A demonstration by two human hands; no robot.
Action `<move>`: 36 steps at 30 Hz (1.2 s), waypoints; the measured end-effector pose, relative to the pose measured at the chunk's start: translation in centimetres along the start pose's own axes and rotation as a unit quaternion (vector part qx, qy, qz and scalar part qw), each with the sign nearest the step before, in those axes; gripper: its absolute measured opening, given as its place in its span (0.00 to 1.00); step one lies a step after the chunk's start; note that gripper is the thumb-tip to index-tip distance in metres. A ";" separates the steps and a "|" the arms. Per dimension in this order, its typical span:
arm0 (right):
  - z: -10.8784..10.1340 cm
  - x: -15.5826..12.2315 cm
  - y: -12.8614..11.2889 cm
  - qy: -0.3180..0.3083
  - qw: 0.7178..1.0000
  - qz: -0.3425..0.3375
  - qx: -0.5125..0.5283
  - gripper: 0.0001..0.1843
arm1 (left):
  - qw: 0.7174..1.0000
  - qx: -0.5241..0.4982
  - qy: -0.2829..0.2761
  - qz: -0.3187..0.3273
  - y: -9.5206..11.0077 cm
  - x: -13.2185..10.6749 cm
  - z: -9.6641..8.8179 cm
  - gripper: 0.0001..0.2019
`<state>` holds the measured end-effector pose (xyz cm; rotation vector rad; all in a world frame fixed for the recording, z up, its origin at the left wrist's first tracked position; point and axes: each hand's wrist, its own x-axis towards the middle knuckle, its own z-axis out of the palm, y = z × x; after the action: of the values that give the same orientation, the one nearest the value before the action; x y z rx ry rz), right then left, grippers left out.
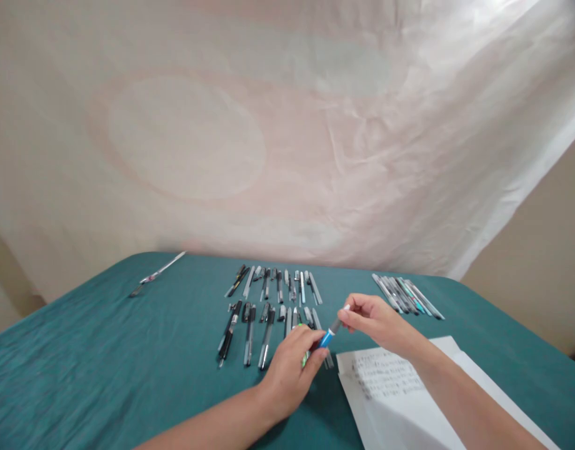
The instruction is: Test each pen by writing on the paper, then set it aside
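Observation:
A blue and grey pen with a white end is held between both hands above the table. My left hand has thumb and fingers closed around its blue part. At the pen's white upper end, my right hand pinches with thumb and fingertips. A bit of green shows by the left fingers; I cannot tell what it belongs to. Just beyond my left hand lie pens in a near row, many with caps set beside them. My left hand partly hides the right end of that row.
Behind the near row is a far row of pens. A cluster of pens lies at the back right. Paper with handwriting sits under my right forearm. A thin, pale object lies at the far left of the green-covered table.

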<state>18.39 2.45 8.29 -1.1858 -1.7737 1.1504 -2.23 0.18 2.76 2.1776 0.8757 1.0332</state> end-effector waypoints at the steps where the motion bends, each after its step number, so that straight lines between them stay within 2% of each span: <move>1: 0.0 -0.1 -0.1 -0.015 1.000 0.001 0.008 0.15 | 1.000 -0.001 -0.001 0.001 0.0 0.0 0.0 0.11; 4: -0.3 -0.4 -0.7 -0.048 0.998 -0.012 0.033 0.20 | 1.000 0.000 -0.002 0.004 -0.1 0.0 0.1 0.12; 8: -0.5 -0.4 -0.8 -0.009 1.000 -0.023 -0.015 0.14 | 1.000 0.017 -0.004 0.010 -0.2 -0.1 0.1 0.12; 11: -0.4 -0.4 -0.7 0.021 0.998 -0.009 -0.061 0.15 | 1.000 0.022 -0.002 0.017 -0.2 -0.2 0.1 0.12; 14: -0.3 -0.5 -0.9 -0.009 0.999 -0.004 -0.036 0.15 | 1.000 0.024 0.003 0.015 -0.2 -0.2 0.1 0.12; 16: -0.3 -0.5 -0.9 -0.036 0.999 -0.008 -0.011 0.19 | 1.000 0.028 0.002 0.011 -0.2 -0.2 0.1 0.12; 20: -0.3 -0.3 -0.4 -0.021 0.999 -0.014 -0.036 0.14 | 0.999 0.038 0.001 0.015 -0.3 -0.3 0.2 0.12; 23: -0.1 -0.1 -0.2 0.005 0.999 -0.008 -0.044 0.14 | 0.999 0.032 -0.001 0.020 -0.2 -0.3 0.2 0.12; 29: 0.5 -0.3 -0.8 -0.049 0.999 0.002 0.013 0.18 | 0.999 0.027 0.005 0.019 -0.4 -0.2 0.0 0.11; 34: 0.9 -0.1 -0.2 0.015 1.000 -0.004 -0.011 0.15 | 0.999 0.030 0.020 0.011 -0.5 -0.3 0.2 0.09; 36: 1.1 0.0 0.0 0.020 1.000 0.003 0.000 0.16 | 0.999 0.026 0.027 0.006 -0.5 -0.3 0.2 0.08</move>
<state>17.42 2.14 7.95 -1.2071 -1.7409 1.1229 -2.34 0.24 2.18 2.2094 0.9240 1.0923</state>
